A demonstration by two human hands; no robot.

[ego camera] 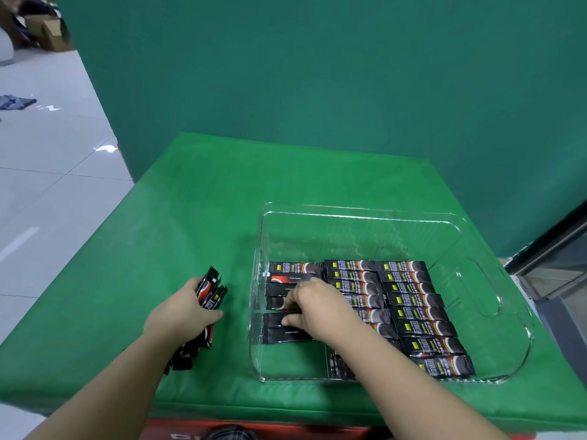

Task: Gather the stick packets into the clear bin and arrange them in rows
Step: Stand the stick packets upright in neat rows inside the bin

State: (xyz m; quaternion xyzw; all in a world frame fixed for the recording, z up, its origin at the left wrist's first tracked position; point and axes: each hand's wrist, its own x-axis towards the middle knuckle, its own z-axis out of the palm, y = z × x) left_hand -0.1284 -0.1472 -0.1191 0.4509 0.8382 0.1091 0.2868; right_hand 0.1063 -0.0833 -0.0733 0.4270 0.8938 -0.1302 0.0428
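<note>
Nearest the camera, two bare forearms are seen reaching forward over the green surface [197, 198]. At left, the left hand [182, 308] is curled round a bundle of stick packets [208, 292], held just outside the clear bin [495, 300], with the bundle's long axis running away from the camera. To its right, inside the bin, the right hand [313, 308] is pinching a single packet [279, 319] in the unfinished left row [287, 282]; the packets there are laid crosswise, at right angles to the held bundle. The middle row [352, 276] and the right row [413, 300] are judged nearly full. The gap at the bin's near left corner lies closest to the right hand. The packets beneath the right forearm are hidden, and the bundle's count cannot be made out.
</note>
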